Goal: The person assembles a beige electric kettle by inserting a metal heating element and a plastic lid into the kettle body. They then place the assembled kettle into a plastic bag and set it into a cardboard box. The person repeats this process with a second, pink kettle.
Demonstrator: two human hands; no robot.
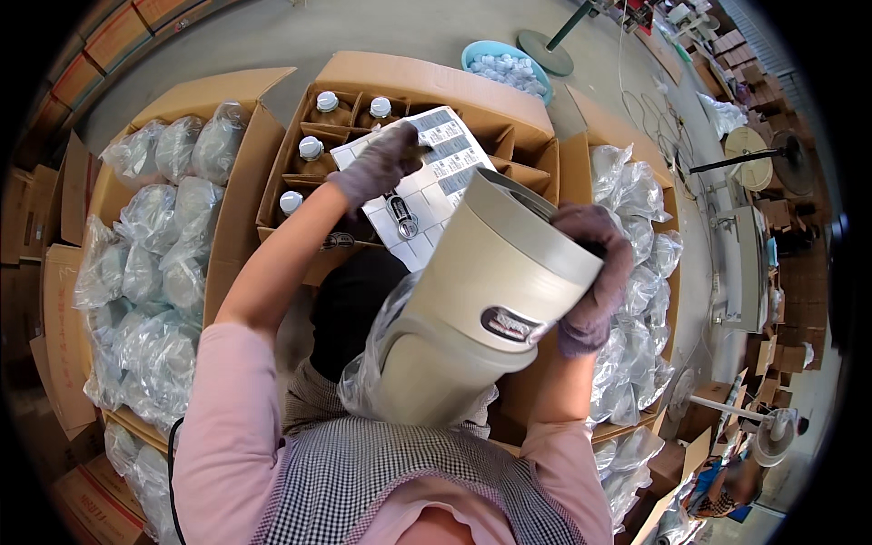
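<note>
Currently your left hand [386,163] curls its fingers over the label sheet [427,197]; any pinch can't be told. Beside it tilts the fitting [481,291], your right hand [595,272] closed firmly on its rim; that one-sided hold might let it slip. Visibly: four bottles [311,150], one top sheet, one fitting.

So I'm counting four white-capped bottles [311,147] sitting in the divided carton [445,84]. One blue tub [495,44] is sitting beyond it, while two gloved hands [386,162] and one beige piece [477,282] are showing close to it. Bagged pieces [195,204] flanking it are overlapping too much to count.
</note>
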